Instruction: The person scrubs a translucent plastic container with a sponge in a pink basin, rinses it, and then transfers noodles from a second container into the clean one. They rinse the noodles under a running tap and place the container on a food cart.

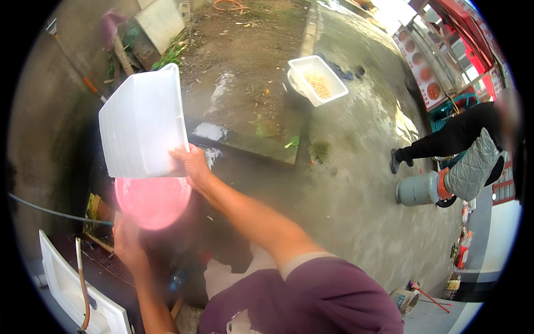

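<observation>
My right hand point(195, 163) grips the rim of a white plastic tub point(142, 121), which is tipped on its side at the upper left of my reach. Directly beneath the tub's lower edge is a round pink plastic basin point(154, 202), partly covered by it. My left hand point(128, 240) is at the basin's lower left, near the end of a thin bluish hose point(62, 215); blur hides whether its fingers hold the hose or the basin's edge.
Another white tub point(296, 66) with pale strips inside stands on the wet concrete ahead. A white sink point(112, 315) is at lower left, a long-handled tool point(75, 67) leans at upper left. To the right are a gas cylinder point(417, 188), a person in black trousers point(454, 133) and a bucket point(404, 300).
</observation>
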A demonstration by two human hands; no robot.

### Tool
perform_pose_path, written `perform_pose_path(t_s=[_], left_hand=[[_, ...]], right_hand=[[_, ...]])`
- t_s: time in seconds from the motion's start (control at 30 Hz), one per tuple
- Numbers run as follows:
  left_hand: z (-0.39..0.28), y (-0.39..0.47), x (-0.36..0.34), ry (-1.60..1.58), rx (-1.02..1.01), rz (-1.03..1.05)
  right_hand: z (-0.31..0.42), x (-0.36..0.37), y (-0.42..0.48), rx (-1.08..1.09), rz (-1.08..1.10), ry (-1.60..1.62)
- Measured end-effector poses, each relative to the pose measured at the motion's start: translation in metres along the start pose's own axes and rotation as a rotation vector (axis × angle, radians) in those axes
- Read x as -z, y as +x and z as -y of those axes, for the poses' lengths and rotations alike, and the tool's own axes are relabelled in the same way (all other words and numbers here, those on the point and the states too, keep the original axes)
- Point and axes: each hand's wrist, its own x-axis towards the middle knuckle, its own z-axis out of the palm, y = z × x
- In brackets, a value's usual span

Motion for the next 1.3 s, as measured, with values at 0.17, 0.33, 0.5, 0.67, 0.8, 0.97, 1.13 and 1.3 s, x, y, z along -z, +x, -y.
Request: perform_pose_path(t_s=[0.17,0.33,0.5,0.67,0.8,0.97,1.13,1.3], left_hand=[[-0.07,0.068,-0.12,-0.157,-0.058,0.019],[-0.088,0.163,-0.202,-0.241,0.1,0.082],[-0.053,0.235,-0.277,-0.419,0.6,0.589],[0.027,0.252,-0.366,-0.48,0.815,0.659],[0.033,0.27,-0.438,-0.343,0.863,0.649],[-0.001,0.317,-0.521,-0.253,0.706,0.511],[0.031,0.318,-0.596,0.126,0.666,0.174],[0.063,0.248,-0.667,0.64,0.499,0.152]], right_hand=[[0.096,0.075,0.005,0.263,0.034,-0.313],[0.157,0.133,0.015,0.511,-0.057,-1.255],[0.204,0.209,0.05,0.817,0.201,-1.745],[0.269,0.253,0.088,0.894,0.488,-1.769],[0.322,0.281,0.121,0.638,0.531,-1.916],[0.392,0.36,0.165,0.364,0.165,-1.67],[0.466,0.558,0.255,0.292,-0.427,-1.396],[0.504,0.709,0.339,0.083,-0.736,-1.364]])
